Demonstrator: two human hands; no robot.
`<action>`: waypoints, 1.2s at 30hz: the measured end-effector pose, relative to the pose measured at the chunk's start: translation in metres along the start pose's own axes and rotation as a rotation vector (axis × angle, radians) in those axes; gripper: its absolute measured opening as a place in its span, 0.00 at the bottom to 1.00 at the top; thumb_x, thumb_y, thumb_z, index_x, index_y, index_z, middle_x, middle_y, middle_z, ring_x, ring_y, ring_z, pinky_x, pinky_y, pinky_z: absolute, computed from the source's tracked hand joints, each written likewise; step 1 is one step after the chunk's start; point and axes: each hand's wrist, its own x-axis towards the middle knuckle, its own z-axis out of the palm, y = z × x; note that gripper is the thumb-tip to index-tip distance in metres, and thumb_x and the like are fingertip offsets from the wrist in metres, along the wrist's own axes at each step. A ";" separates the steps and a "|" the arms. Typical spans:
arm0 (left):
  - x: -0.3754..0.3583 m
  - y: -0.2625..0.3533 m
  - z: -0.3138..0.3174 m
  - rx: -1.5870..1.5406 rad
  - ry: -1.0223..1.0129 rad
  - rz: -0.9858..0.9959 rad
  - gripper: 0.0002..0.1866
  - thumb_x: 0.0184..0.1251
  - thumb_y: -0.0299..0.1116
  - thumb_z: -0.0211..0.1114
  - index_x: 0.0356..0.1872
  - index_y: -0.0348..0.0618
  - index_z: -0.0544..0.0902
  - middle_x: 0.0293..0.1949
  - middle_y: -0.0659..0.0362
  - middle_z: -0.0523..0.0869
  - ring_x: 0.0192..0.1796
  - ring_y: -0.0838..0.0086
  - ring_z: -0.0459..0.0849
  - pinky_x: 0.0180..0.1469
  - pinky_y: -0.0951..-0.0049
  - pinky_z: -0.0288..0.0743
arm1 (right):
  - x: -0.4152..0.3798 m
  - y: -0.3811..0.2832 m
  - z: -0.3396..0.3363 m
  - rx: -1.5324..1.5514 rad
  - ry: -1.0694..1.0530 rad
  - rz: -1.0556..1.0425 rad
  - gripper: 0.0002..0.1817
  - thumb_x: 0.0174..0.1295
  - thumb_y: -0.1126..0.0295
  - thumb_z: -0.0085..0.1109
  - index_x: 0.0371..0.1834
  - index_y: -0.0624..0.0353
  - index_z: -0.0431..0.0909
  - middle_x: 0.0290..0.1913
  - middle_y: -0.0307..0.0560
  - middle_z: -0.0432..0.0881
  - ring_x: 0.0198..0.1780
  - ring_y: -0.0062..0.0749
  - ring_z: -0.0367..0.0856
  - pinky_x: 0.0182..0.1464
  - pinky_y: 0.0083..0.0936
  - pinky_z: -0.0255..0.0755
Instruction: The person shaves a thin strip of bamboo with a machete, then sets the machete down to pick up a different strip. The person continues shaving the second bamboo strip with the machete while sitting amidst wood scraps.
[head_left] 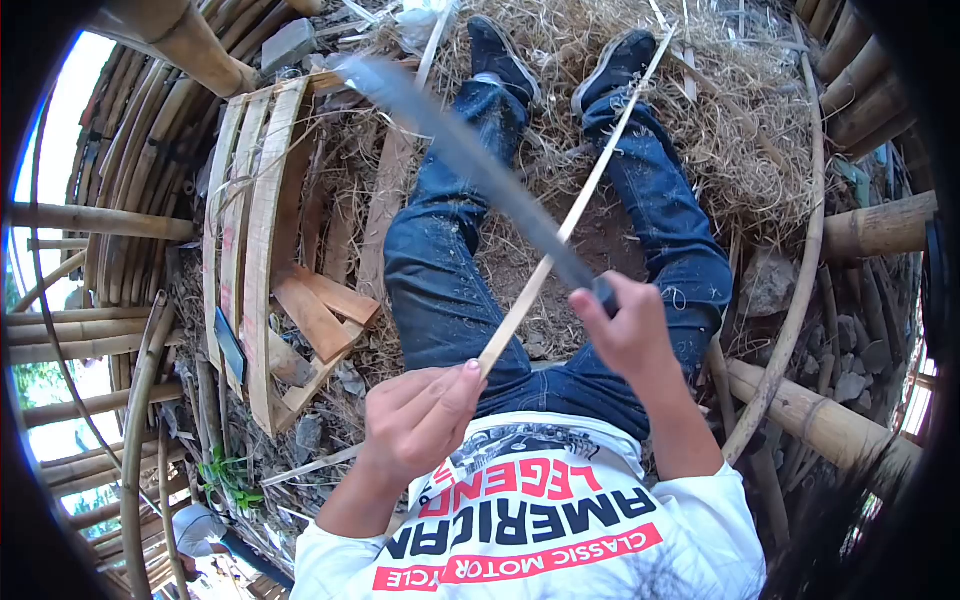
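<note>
My left hand (420, 415) is closed around a long pale bamboo strip (525, 297), thumb and fingers pinching it in front of my waist. The strip slants up and to the right between my legs, its far end near my shoe. A thinner tail of strip shows below my left wrist. My right hand (632, 330) grips the dark handle of a machete (480, 160). Its long grey blade, slightly blurred, points up and left and crosses over the strip just ahead of my right hand.
My outstretched legs in jeans (435, 270) flank the work, dusted with shavings. Straw-like shavings (740, 150) cover the ground. A slatted wooden crate (265, 200) with a phone (229, 345) on it stands left. Bamboo poles (810, 415) lie right; a person (195, 530) shows at lower left.
</note>
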 end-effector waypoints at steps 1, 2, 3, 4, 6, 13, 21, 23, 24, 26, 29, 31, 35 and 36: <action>0.000 -0.001 -0.003 -0.003 -0.010 0.000 0.13 0.48 0.15 0.72 0.38 0.29 0.85 0.25 0.52 0.87 0.27 0.63 0.88 0.30 0.70 0.83 | -0.003 -0.003 0.003 -0.008 -0.061 -0.102 0.35 0.63 0.36 0.56 0.18 0.62 0.76 0.14 0.53 0.75 0.21 0.44 0.81 0.26 0.37 0.72; -0.001 0.000 -0.009 0.023 -0.020 -0.007 0.13 0.48 0.15 0.72 0.38 0.29 0.85 0.25 0.52 0.87 0.27 0.62 0.88 0.30 0.69 0.83 | -0.001 0.000 0.002 -0.002 -0.060 -0.092 0.35 0.63 0.36 0.56 0.18 0.62 0.76 0.14 0.53 0.75 0.21 0.44 0.81 0.26 0.37 0.72; -0.003 0.000 -0.015 0.050 -0.028 -0.012 0.13 0.48 0.15 0.72 0.38 0.29 0.85 0.26 0.51 0.87 0.27 0.62 0.88 0.30 0.69 0.83 | 0.006 0.005 0.000 -0.046 -0.052 -0.103 0.35 0.62 0.35 0.57 0.18 0.61 0.75 0.15 0.53 0.76 0.21 0.45 0.82 0.26 0.38 0.72; -0.007 0.001 -0.021 0.074 -0.058 -0.004 0.14 0.50 0.16 0.72 0.41 0.29 0.84 0.29 0.53 0.88 0.30 0.65 0.89 0.31 0.71 0.84 | 0.015 0.011 -0.004 -0.093 -0.042 -0.117 0.35 0.62 0.35 0.57 0.18 0.61 0.75 0.15 0.52 0.77 0.22 0.46 0.82 0.26 0.38 0.73; -0.010 0.005 -0.030 0.058 -0.054 -0.015 0.14 0.50 0.16 0.73 0.40 0.29 0.84 0.29 0.53 0.87 0.29 0.65 0.88 0.30 0.71 0.84 | 0.040 0.042 -0.009 -0.055 0.057 0.024 0.36 0.62 0.35 0.56 0.18 0.61 0.76 0.15 0.52 0.77 0.21 0.45 0.81 0.26 0.38 0.72; 0.002 0.010 -0.016 -0.004 -0.070 -0.039 0.13 0.49 0.15 0.73 0.39 0.28 0.85 0.28 0.52 0.87 0.29 0.63 0.89 0.30 0.71 0.84 | 0.070 0.063 -0.022 -0.100 0.226 0.107 0.39 0.64 0.35 0.54 0.17 0.66 0.75 0.16 0.58 0.75 0.22 0.54 0.80 0.26 0.40 0.71; 0.001 0.000 -0.017 0.037 -0.064 -0.072 0.13 0.49 0.15 0.72 0.39 0.28 0.85 0.27 0.51 0.87 0.28 0.62 0.89 0.30 0.71 0.84 | 0.045 0.029 0.000 -0.033 -0.036 -0.097 0.38 0.58 0.30 0.57 0.19 0.61 0.76 0.16 0.53 0.78 0.22 0.49 0.84 0.28 0.39 0.76; 0.003 0.005 -0.021 0.071 -0.098 -0.114 0.13 0.49 0.15 0.72 0.38 0.29 0.85 0.26 0.51 0.87 0.28 0.62 0.89 0.30 0.71 0.84 | 0.067 0.055 -0.004 -0.093 0.040 -0.009 0.40 0.58 0.28 0.54 0.20 0.62 0.77 0.17 0.57 0.79 0.26 0.52 0.85 0.30 0.41 0.76; 0.001 0.005 -0.024 0.055 -0.092 -0.140 0.12 0.49 0.15 0.72 0.37 0.29 0.85 0.26 0.52 0.87 0.28 0.62 0.89 0.31 0.70 0.84 | 0.081 0.073 -0.006 -0.090 0.107 0.045 0.42 0.59 0.28 0.52 0.20 0.64 0.78 0.18 0.59 0.79 0.27 0.54 0.85 0.31 0.42 0.76; 0.003 0.011 -0.033 0.042 -0.086 -0.146 0.12 0.49 0.15 0.72 0.37 0.29 0.85 0.26 0.51 0.87 0.28 0.62 0.89 0.31 0.70 0.84 | 0.110 0.110 -0.015 -0.097 0.227 0.163 0.44 0.60 0.28 0.50 0.20 0.68 0.79 0.19 0.62 0.79 0.28 0.56 0.84 0.32 0.43 0.75; 0.011 0.014 -0.027 0.011 -0.103 -0.134 0.11 0.49 0.16 0.72 0.36 0.29 0.85 0.25 0.50 0.87 0.28 0.61 0.89 0.31 0.70 0.84 | 0.127 0.143 -0.026 -0.137 0.271 0.210 0.45 0.62 0.28 0.48 0.21 0.70 0.78 0.19 0.64 0.79 0.26 0.57 0.82 0.32 0.44 0.73; 0.016 0.016 -0.028 -0.019 -0.101 -0.132 0.11 0.50 0.17 0.72 0.36 0.30 0.85 0.25 0.49 0.87 0.27 0.62 0.89 0.32 0.70 0.85 | 0.115 0.108 -0.018 -0.048 0.308 0.136 0.45 0.63 0.28 0.47 0.19 0.69 0.78 0.17 0.59 0.78 0.23 0.51 0.81 0.29 0.42 0.72; 0.020 0.010 -0.021 0.016 -0.062 -0.215 0.09 0.52 0.17 0.71 0.35 0.30 0.86 0.25 0.50 0.88 0.29 0.62 0.90 0.32 0.72 0.84 | 0.067 0.043 0.008 0.081 0.167 0.013 0.39 0.61 0.29 0.53 0.21 0.62 0.77 0.14 0.49 0.76 0.20 0.40 0.83 0.23 0.34 0.72; 0.018 0.008 -0.020 0.010 -0.024 -0.228 0.07 0.54 0.18 0.71 0.35 0.29 0.85 0.25 0.50 0.88 0.28 0.63 0.90 0.32 0.73 0.83 | 0.056 0.032 0.009 0.129 0.090 -0.016 0.37 0.61 0.31 0.54 0.21 0.60 0.77 0.13 0.50 0.76 0.20 0.43 0.84 0.24 0.35 0.73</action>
